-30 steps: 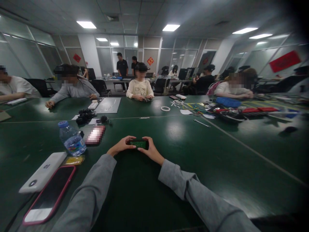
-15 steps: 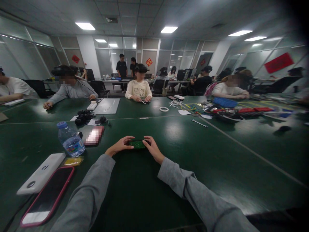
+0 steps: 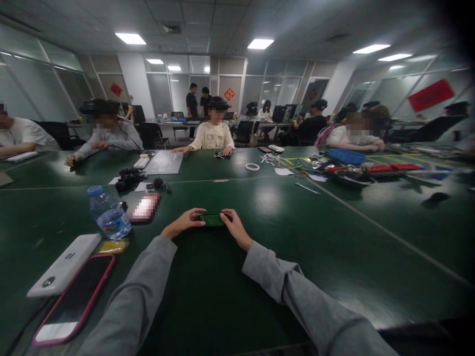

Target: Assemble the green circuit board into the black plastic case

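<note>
Circuit board (image 3: pixel 211 220): green, pale-speckled — table (image 3: pixel 297 237): dark green, pale-lined. Sleeves (image 3: pixel 141 277): plain grey. Bottle (image 3: pixel 111 217): clear, blue-capped. Phone (image 3: pixel 76 291): black, pink-rimmed — power bank (image 3: pixel 70 262): white. Packet (image 3: pixel 113 246): yellow. Tray (image 3: pixel 347 156): blue.

Green table (image 3: pixel 326 257) with bottle (image 3: pixel 109 213), phone (image 3: pixel 76 299)

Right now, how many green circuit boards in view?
1: the green rectangular circuit board, held between bare left hand and bare right hand. More may hide in the multicoloured clutter at right.
</note>
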A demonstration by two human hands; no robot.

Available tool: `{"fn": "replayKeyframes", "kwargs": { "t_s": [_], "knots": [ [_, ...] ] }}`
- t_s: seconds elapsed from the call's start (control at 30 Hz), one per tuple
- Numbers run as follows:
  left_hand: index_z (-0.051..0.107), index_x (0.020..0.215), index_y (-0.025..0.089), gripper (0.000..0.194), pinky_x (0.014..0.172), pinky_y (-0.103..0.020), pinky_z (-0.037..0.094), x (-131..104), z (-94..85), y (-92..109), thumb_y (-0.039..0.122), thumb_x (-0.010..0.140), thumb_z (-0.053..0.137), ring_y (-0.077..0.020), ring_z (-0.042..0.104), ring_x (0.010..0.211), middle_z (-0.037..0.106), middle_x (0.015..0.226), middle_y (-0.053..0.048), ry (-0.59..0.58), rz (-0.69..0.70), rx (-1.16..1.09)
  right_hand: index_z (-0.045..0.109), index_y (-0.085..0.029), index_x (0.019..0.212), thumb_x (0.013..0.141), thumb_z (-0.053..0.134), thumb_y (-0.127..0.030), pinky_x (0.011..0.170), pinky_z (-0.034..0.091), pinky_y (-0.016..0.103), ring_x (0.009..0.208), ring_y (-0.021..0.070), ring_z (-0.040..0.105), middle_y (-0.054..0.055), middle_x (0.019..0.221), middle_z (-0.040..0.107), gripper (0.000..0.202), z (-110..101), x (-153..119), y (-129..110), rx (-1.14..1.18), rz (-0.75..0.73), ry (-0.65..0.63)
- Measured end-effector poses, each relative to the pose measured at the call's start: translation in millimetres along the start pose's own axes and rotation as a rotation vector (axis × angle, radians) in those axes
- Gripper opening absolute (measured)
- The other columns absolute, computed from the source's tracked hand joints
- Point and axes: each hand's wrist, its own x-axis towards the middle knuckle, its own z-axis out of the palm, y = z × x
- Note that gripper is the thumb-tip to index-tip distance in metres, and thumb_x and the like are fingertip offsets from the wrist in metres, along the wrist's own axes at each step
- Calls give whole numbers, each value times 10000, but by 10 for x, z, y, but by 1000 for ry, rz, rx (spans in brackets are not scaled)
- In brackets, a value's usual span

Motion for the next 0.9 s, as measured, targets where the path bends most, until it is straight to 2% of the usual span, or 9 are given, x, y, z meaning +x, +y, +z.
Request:
{"fn": "replayKeyframes", "kwargs": {
  "t_s": [0.2, 0.47, 0.7, 0.9],
  "knots": [
    [538, 1223, 209, 654, 990, -443, 410, 29, -10, -31, 291, 629, 798, -230, 603, 1062, 619, 1148, -116, 37, -34, -27, 477, -213, 1159, 852, 558, -466, 969, 434, 378, 1096, 188, 526, 70, 1160, 529, 406, 12, -31, -45, -85, -57, -36],
    [560, 1204, 188, 641, 977, -412, 420, -35, 48, 42, 311, 623, 801, -235, 604, 1062, 619, 1156, -131, 58, -2, -36, 378, -213, 1250, 708, 735, -357, 1028, 376, 403, 1183, 218, 456, 93, 1254, 432, 665, 7, -57, -42, -245, -215, -84],
    [556, 1205, 178, 639, 970, -410, 429, -15, 77, -1, 328, 632, 794, -244, 614, 1051, 634, 1155, -132, 65, 39, -41, 384, -219, 1236, 714, 684, -194, 1050, 347, 415, 1187, 215, 450, 70, 1228, 445, 602, 19, -30, 64, -237, -264, -59],
    [560, 1189, 164, 606, 984, -434, 421, 15, 72, -75, 340, 651, 778, -250, 622, 1041, 645, 1136, -136, 71, 92, -44, 387, -234, 1238, 726, 660, -176, 1042, 361, 397, 1192, 209, 452, 57, 1244, 440, 583, 19, -32, 109, -210, -235, -72]
  ]
}}
